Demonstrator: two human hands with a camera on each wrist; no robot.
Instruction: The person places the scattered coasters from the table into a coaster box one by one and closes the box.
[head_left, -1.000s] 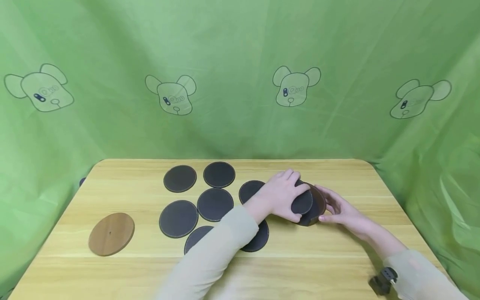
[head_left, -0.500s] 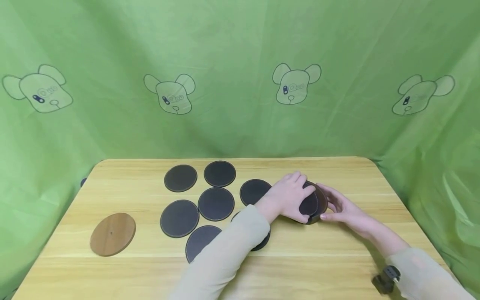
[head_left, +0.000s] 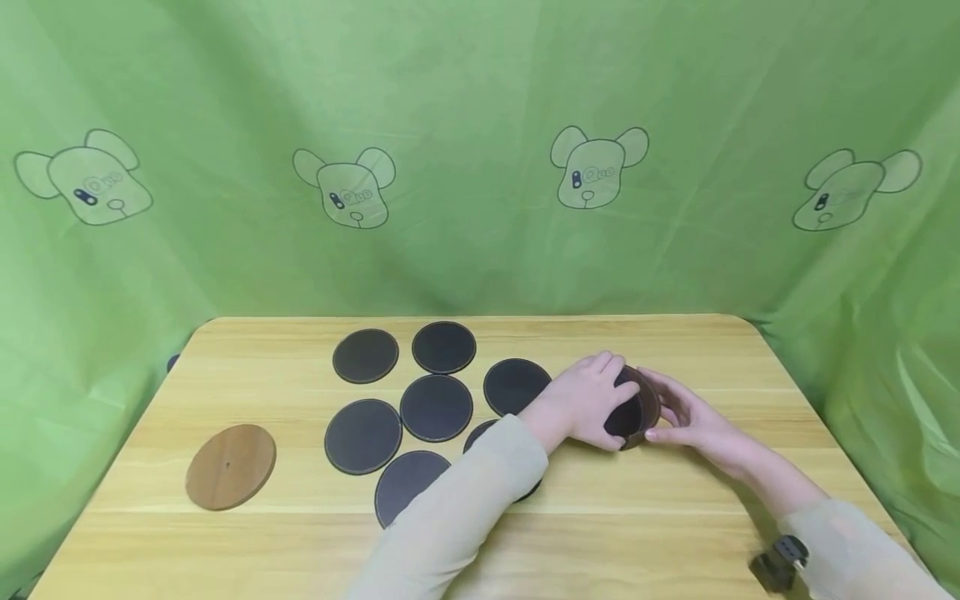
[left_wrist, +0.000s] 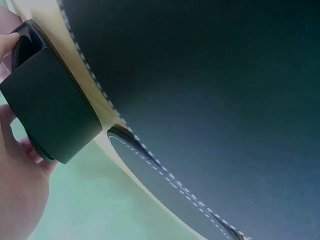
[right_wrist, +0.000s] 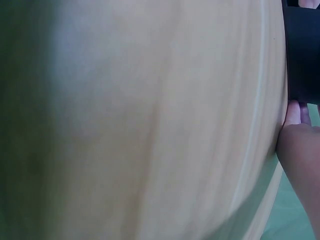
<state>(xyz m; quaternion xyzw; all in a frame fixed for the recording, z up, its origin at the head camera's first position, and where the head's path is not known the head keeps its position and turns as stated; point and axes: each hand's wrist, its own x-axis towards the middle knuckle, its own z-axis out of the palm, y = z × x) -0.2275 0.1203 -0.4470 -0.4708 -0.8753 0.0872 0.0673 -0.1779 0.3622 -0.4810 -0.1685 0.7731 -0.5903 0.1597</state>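
Gripped one stitched coaster point(head_left: 627, 415) between the curled thumb and fingers of the left hand point(head_left: 588, 398), apparently within the round holder point(head_left: 652, 407); could not tell about any pinch on the holder's wall as well. Clasped the right side of the holder with the right hand point(head_left: 693, 425), thumb at the near side, fingers curled behind.

Judged the work under way but mostly undone: took the gripped coaster as placed or nearly so, and the loose black coasters point(head_left: 363, 436) as not yet dealt with. Could not see beneath the gripped coaster for any others.

Began the count at far left with one brown disc point(head_left: 231, 467), flat on the tabletop point(head_left: 622, 533), a small dark spot at its middle, well apart from the rest. Counted seven loose black coasters next: two along the back, near each other; one just in front of the right-hand back one; one to the left of that, edges meeting or nearly so; one farther forward, partly covered by the left sleeve point(head_left: 457, 492); one just left of the left hand; one mostly hidden under the same sleeve. Read the edges on either side of that sleeve as a single coaster. Ended at right with one holder, black-sided in the left wrist view, between both hands.
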